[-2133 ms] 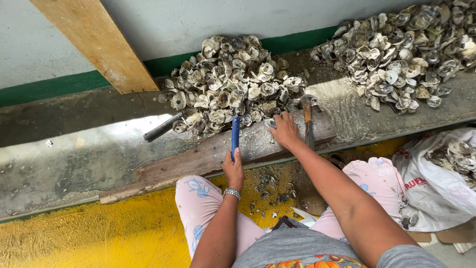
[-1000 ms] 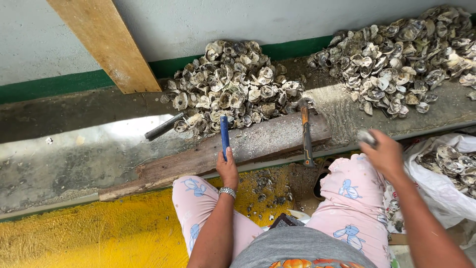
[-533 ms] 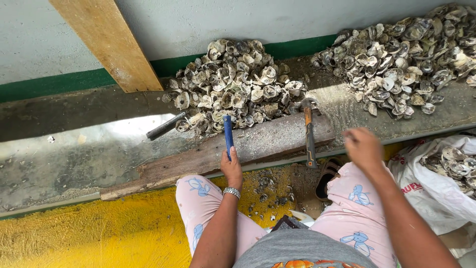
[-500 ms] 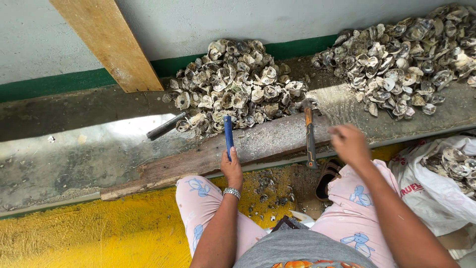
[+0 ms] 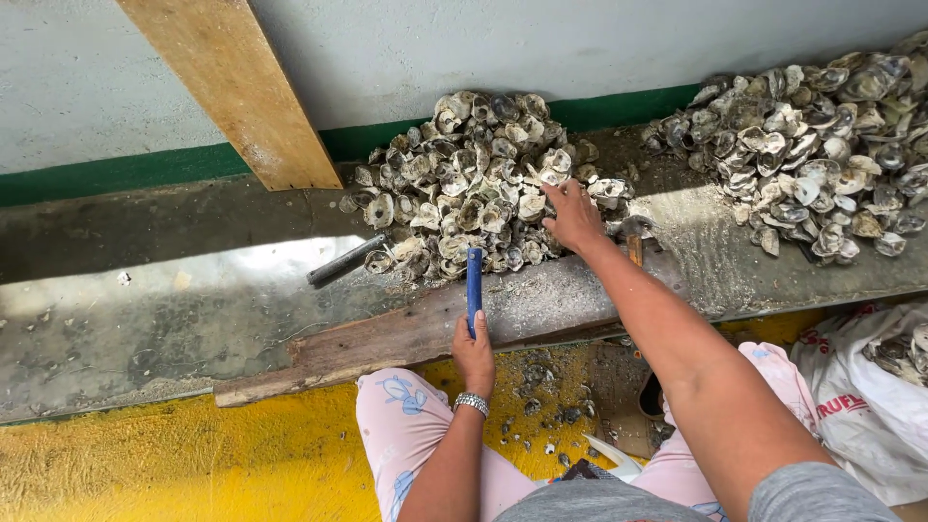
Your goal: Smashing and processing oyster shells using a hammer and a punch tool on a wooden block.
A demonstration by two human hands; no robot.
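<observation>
My left hand rests on a wooden board and grips a blue-handled tool that points up toward a heap of oyster shells. My right hand is stretched out onto the right side of that heap, fingers touching the shells. Whether it has hold of one I cannot tell. A hammer with a wooden handle lies on the ledge, mostly hidden under my right forearm.
A second, larger shell heap lies at the right on the wet concrete ledge. A dark metal bar lies left of the near heap. A wooden plank leans on the wall. A white sack sits at the lower right.
My right hand went to the sack at the right, then swung back left and forward onto the near heap. The left hand kept the blue tool on the board.
</observation>
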